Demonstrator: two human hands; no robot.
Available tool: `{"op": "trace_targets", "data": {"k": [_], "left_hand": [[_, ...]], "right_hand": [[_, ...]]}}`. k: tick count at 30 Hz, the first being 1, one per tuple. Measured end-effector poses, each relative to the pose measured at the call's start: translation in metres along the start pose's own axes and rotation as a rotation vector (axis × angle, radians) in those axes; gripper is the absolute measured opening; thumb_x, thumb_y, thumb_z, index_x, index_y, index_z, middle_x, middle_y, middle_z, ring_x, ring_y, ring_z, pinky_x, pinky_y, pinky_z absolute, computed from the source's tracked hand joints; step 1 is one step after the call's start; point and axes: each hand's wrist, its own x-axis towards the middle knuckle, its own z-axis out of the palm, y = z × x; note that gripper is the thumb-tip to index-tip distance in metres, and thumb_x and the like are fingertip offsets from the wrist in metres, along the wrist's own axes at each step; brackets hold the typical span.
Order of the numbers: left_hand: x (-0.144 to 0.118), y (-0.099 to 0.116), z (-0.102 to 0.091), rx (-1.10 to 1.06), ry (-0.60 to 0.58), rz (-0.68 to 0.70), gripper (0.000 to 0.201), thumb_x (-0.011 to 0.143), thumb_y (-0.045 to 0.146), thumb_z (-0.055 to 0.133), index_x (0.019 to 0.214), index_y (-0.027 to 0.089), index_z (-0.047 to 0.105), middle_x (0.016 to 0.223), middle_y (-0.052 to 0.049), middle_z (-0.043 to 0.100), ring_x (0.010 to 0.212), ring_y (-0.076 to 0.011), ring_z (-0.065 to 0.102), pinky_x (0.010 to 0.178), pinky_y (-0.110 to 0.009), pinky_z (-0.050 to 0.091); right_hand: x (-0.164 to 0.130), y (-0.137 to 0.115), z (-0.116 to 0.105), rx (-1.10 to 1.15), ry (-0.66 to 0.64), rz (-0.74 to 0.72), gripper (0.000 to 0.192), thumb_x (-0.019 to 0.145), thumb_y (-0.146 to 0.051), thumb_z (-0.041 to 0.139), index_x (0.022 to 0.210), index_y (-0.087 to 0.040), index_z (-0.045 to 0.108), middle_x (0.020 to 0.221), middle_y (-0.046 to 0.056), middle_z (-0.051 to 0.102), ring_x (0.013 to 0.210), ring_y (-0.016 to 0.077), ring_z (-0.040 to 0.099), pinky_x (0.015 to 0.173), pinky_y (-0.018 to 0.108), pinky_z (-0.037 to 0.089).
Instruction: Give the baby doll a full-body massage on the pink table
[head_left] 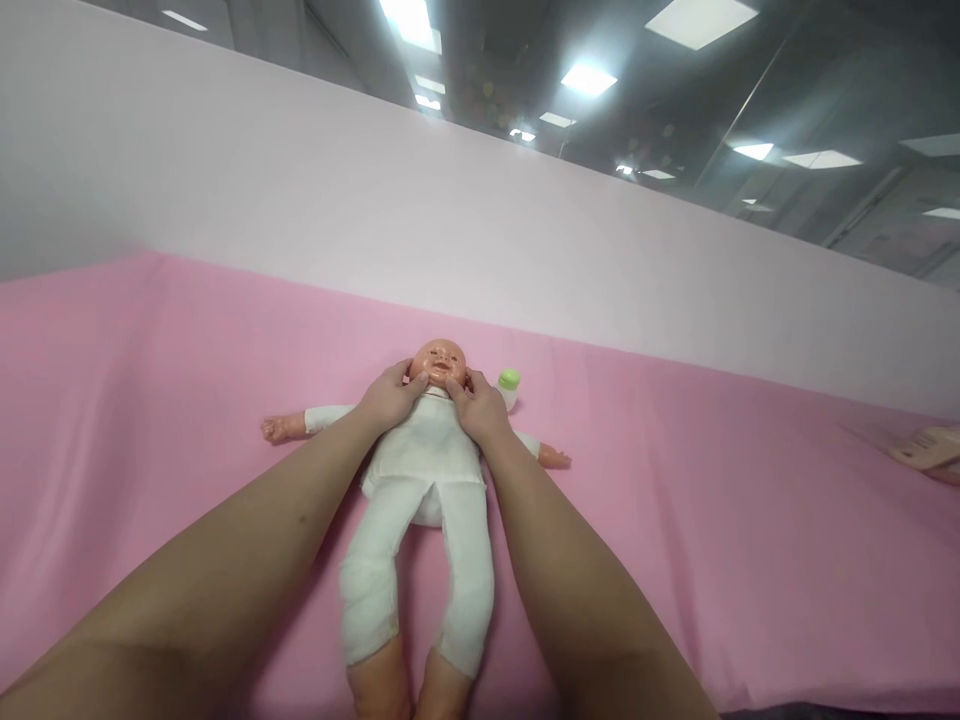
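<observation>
A baby doll (pixel 427 445) with a white cloth body lies on its back, its arms spread out and its feet toward me. My left hand (pixel 394 395) cups one side of the doll's head, the thumb by its chin. On the other side of the head, my right hand (pixel 481 405) does the same, its thumb on the lower cheek. The fingers of both hands curl behind the head and are partly hidden. Just beyond my right hand stands a small container with a green lid (pixel 509 382), partly covered by that hand.
Pink cloth (pixel 637 500) covers the surface under the doll. A white wall (pixel 450 240) rises behind it, with dark glass reflecting ceiling lights above. A pale pink object (pixel 930 452) lies at the far right edge, its kind unclear.
</observation>
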Motion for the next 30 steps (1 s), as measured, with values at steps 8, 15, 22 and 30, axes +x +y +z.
{"op": "trace_targets", "data": {"k": [8, 15, 22, 30], "left_hand": [[0.003, -0.007, 0.001, -0.080, 0.056, -0.016, 0.057, 0.097, 0.060, 0.035, 0.117, 0.020, 0.072, 0.115, -0.009, 0.075, 0.110, -0.0290, 0.066, 0.103, -0.042, 0.046], [0.000, 0.004, -0.002, 0.013, -0.032, -0.011, 0.062, 0.085, 0.067, 0.056, 0.127, 0.022, 0.066, 0.120, -0.009, 0.074, 0.107, -0.0307, 0.067, 0.094, -0.040, 0.050], [-0.001, 0.005, -0.001, 0.070, -0.027, -0.033, 0.058, 0.080, 0.062, 0.066, 0.124, 0.024, 0.065, 0.119, -0.008, 0.074, 0.103, -0.0305, 0.068, 0.089, -0.040, 0.051], [0.000, 0.002, -0.002, -0.038, -0.041, -0.045, 0.057, 0.084, 0.058, 0.063, 0.128, 0.023, 0.064, 0.117, -0.008, 0.075, 0.102, -0.0285, 0.069, 0.093, -0.041, 0.052]], "right_hand": [[0.003, 0.007, 0.001, 0.050, 0.010, -0.026, 0.046, 0.102, -0.050, 0.042, 0.134, -0.023, 0.059, 0.133, 0.009, 0.066, 0.129, 0.0232, 0.058, 0.109, 0.038, 0.042], [-0.001, -0.002, -0.001, 0.039, -0.010, 0.019, 0.058, 0.087, -0.066, 0.060, 0.123, -0.021, 0.062, 0.112, 0.009, 0.073, 0.107, 0.0250, 0.067, 0.096, 0.038, 0.050], [-0.003, -0.008, -0.001, 0.078, 0.008, 0.069, 0.065, 0.071, -0.069, 0.075, 0.115, -0.022, 0.065, 0.098, 0.005, 0.074, 0.091, 0.0221, 0.069, 0.084, 0.035, 0.054], [-0.001, 0.000, -0.001, 0.212, 0.004, 0.016, 0.053, 0.084, -0.051, 0.070, 0.128, -0.022, 0.067, 0.115, 0.007, 0.075, 0.104, 0.0228, 0.070, 0.098, 0.038, 0.052]]}}
